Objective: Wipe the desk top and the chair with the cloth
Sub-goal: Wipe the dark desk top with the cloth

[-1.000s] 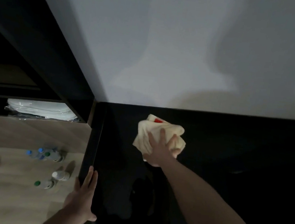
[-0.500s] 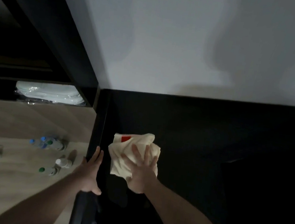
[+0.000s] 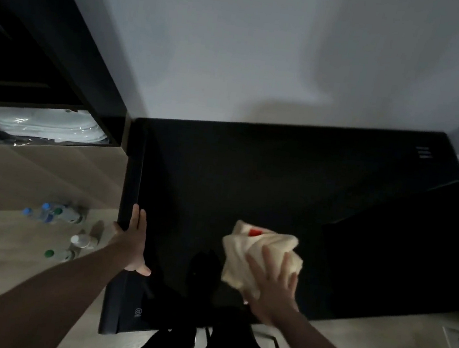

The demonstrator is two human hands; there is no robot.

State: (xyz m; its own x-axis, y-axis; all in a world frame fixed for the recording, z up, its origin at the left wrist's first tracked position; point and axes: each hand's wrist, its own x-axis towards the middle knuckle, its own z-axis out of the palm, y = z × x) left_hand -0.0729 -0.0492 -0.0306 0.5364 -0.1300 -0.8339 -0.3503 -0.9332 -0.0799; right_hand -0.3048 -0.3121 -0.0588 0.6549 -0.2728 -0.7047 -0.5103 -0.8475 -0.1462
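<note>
Right hand: lying flat, fingers spread, pressing the cream cloth onto the black desk top near its front edge.
Left hand: resting, fingers straight, along the desk's left edge.

Right hand presses cloth on desk top (glossy black).

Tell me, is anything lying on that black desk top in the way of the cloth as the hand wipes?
Nothing visible does. The right hand presses the cloth flat on the desk top, and the dark surface around it shows no objects. The left hand rests on the desk's left edge, apart from the cloth. The bottles lie on the floor beside it.
</note>
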